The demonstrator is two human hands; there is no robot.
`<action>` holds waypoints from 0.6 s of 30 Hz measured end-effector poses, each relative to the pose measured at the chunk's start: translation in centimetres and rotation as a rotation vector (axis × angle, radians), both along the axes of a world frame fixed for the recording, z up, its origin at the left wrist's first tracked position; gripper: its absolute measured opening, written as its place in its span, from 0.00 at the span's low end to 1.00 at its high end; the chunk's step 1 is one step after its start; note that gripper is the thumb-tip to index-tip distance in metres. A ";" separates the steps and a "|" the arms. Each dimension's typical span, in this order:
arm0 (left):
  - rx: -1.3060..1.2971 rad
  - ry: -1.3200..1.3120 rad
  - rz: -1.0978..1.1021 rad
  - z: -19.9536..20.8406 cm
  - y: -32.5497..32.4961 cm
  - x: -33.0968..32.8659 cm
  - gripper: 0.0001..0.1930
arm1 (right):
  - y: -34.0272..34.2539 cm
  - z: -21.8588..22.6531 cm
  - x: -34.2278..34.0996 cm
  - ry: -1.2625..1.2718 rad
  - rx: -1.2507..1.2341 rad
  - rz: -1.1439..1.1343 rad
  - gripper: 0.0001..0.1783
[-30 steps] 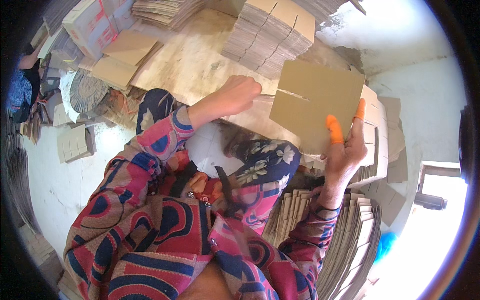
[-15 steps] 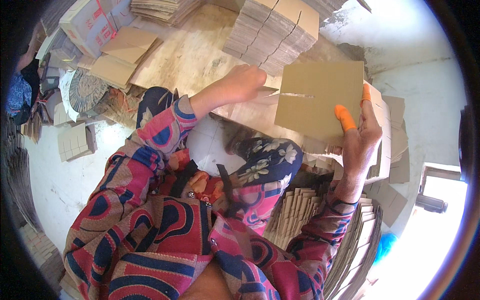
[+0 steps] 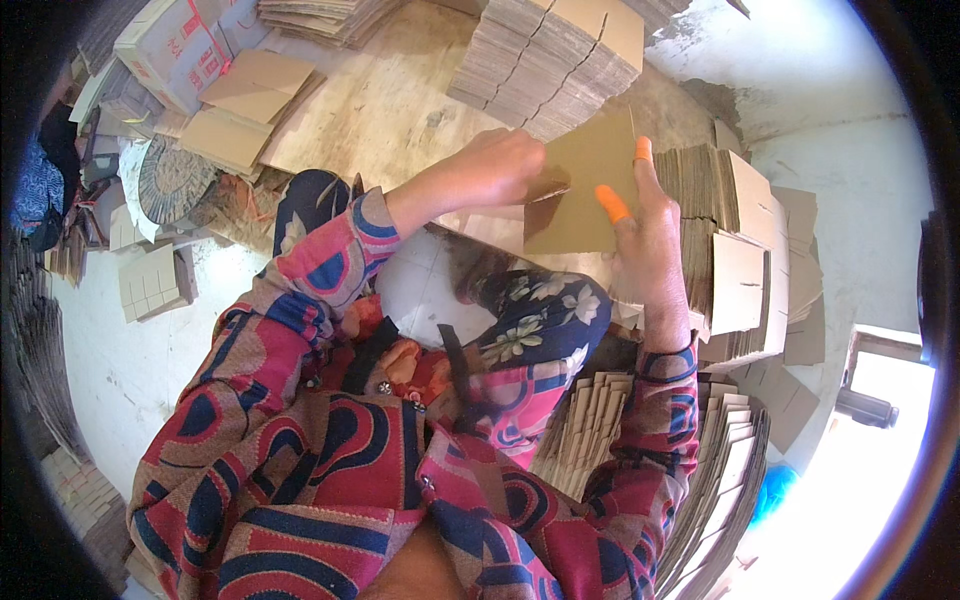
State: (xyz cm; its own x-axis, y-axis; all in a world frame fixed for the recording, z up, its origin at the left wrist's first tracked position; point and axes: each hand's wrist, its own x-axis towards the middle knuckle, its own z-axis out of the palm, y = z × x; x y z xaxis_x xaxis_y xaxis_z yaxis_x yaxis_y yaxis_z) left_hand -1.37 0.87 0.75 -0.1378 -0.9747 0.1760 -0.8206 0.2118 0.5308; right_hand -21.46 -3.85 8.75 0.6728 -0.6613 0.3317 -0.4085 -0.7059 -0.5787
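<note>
Well, the wooden board (image 3: 400,90) holds a tall card stack (image 3: 545,65), which could get in the way. More cards (image 3: 738,282) are piled to the right. The brown card (image 3: 592,165) is up in front of that tall stack. The right hand (image 3: 654,222) pinches its right side. The left hand (image 3: 500,168) curls by its left side; its hold is hidden. A hard tug could rip the card at its slit (image 3: 556,192).

The head camera, left of a side-by-side pair, looks steeply down and forward. Its fisheye field bows straight edges toward a dark rim. The patterned jacket (image 3: 330,440) lies nearest; left hand (image 3: 495,170) and right hand (image 3: 650,225) lie farther out, with the board (image 3: 390,100) beyond.
</note>
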 end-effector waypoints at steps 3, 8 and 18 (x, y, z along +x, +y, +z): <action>-0.041 0.041 -0.008 -0.2 0.0 0.0 0.05 | -0.8 0.4 0.1 0.071 -0.001 -0.003 0.33; -0.049 0.053 -0.019 -0.5 0.0 0.3 0.06 | -0.8 1.3 1.0 0.141 0.125 -0.034 0.34; -0.087 0.076 -0.048 -0.7 -0.1 0.5 0.07 | -1.9 -1.9 0.3 0.291 0.257 -0.055 0.40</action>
State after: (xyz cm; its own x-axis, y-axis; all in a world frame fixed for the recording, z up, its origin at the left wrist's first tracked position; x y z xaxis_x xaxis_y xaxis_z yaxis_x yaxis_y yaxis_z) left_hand -0.82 0.76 0.06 -0.1673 -0.9479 0.2711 -0.7666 0.2980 0.5689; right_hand -21.19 -5.76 6.84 0.6759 -0.7354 -0.0488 -0.6146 -0.5258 -0.5880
